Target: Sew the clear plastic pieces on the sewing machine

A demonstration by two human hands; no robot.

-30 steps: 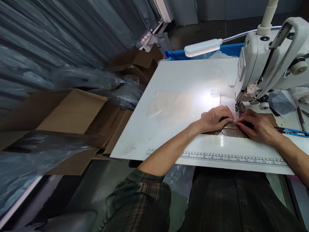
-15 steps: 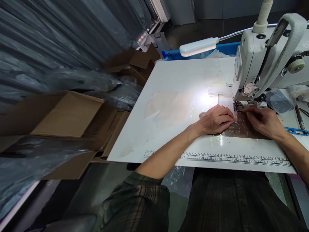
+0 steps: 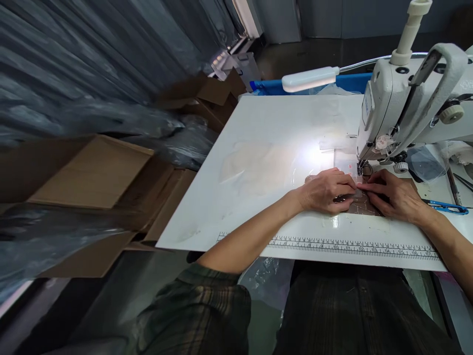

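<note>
A glossy brown piece in clear plastic lies on the white table just in front of the needle of a white sewing machine. My left hand rests on its left part, fingers bent and pressed down with the tips at the needle. My right hand presses the right part, its fingertips meeting those of the left hand over a small pale strip. Both hands hold the piece flat against the table.
A white gooseneck lamp lights the table. Blue snips lie at the right. A printed ruler runs along the near edge. Open cardboard boxes and grey plastic wrap stand left of the table. A blue bin sits behind.
My right hand has slid left from beside the presser foot until its fingertips meet my left hand's. My left hand stays in place on the brown piece.
</note>
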